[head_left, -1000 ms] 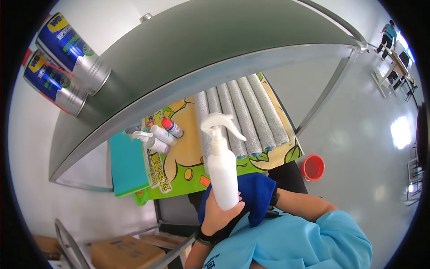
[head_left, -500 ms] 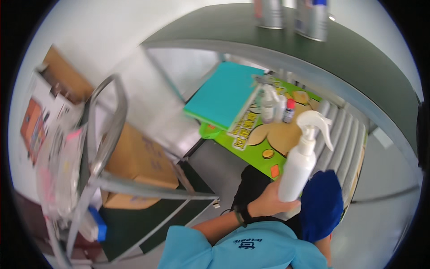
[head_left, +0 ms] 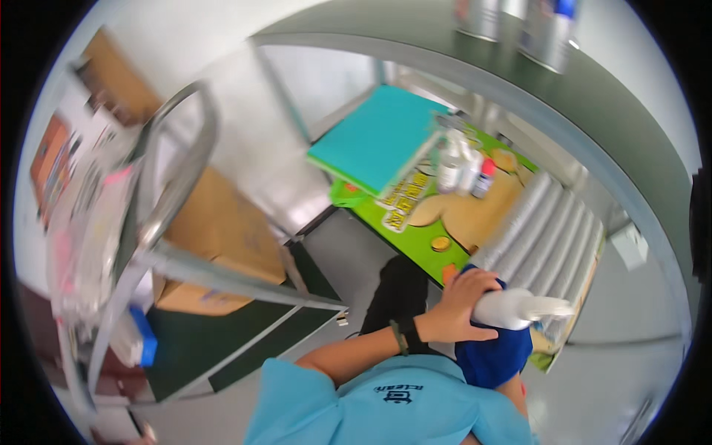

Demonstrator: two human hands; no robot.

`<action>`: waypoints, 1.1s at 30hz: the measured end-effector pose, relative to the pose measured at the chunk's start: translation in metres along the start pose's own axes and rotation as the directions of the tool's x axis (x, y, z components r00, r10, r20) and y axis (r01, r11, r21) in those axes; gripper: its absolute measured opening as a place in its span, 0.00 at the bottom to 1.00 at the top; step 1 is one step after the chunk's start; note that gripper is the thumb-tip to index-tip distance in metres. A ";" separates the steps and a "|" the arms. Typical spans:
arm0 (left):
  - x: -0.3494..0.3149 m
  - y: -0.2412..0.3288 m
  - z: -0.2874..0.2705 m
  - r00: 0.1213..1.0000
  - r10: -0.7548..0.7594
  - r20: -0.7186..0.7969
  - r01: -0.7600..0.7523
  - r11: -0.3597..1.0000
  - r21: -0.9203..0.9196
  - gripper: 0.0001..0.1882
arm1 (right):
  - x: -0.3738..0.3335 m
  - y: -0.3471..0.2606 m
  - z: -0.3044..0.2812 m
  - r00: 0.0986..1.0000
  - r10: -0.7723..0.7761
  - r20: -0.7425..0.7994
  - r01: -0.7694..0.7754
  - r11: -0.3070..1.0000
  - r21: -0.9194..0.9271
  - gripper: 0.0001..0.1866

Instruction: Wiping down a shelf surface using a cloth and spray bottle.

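Note:
My left hand (head_left: 458,310), a dark band on its wrist, is wrapped round a white spray bottle (head_left: 498,308). The bottle lies tipped over, its white trigger head (head_left: 550,307) pointing right. Beneath bottle and fingers is a dark blue cloth (head_left: 492,362), against which the bottle seems to rest. My right forearm (head_left: 513,394) runs up under this cloth; the cloth covers my right hand, so its fingers are hidden.
Ahead, a low shelf with a green printed sheet (head_left: 415,261) carries a turquoise folder stack (head_left: 382,137), small bottles (head_left: 467,170) and silver ribbed padding (head_left: 545,230). Cans (head_left: 547,37) stand on the upper shelf (head_left: 415,37). At left are a metal-framed rack (head_left: 204,271) and a cardboard box (head_left: 222,230).
The spray bottle has gone from nearly upright to tipped right, down onto the blue cloth. My left hand has moved up with it and shows its back. The view has shifted slightly.

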State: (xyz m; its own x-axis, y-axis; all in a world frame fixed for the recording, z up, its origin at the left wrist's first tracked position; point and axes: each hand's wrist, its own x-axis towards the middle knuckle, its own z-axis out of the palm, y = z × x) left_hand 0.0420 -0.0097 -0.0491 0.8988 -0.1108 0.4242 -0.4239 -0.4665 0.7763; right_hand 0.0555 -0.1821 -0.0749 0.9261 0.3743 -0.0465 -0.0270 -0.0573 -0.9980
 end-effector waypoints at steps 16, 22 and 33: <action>0.020 0.027 0.026 0.955 0.278 0.105 -0.226 0.909 -0.351 0.22 | 0.000 0.013 -0.003 0.981 0.034 -0.191 -0.017 0.996 0.088 0.11; 0.034 0.028 -0.004 0.939 -0.333 0.089 0.234 0.428 -0.873 0.23 | -0.008 -0.031 -0.008 0.855 -0.491 -0.169 0.349 0.785 -0.512 0.15; 0.045 0.029 -0.026 0.943 -0.329 0.043 0.117 0.208 -0.971 0.20 | -0.005 -0.099 -0.031 0.951 -0.284 -0.121 0.033 0.483 -0.875 0.25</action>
State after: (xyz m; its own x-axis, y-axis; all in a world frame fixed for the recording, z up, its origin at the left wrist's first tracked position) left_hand 0.0669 -0.0053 0.0043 0.9922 0.0114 0.1243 -0.0917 0.7422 0.6639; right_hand 0.0650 -0.2076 0.0254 0.9341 0.2604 0.2443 0.3467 -0.8254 -0.4456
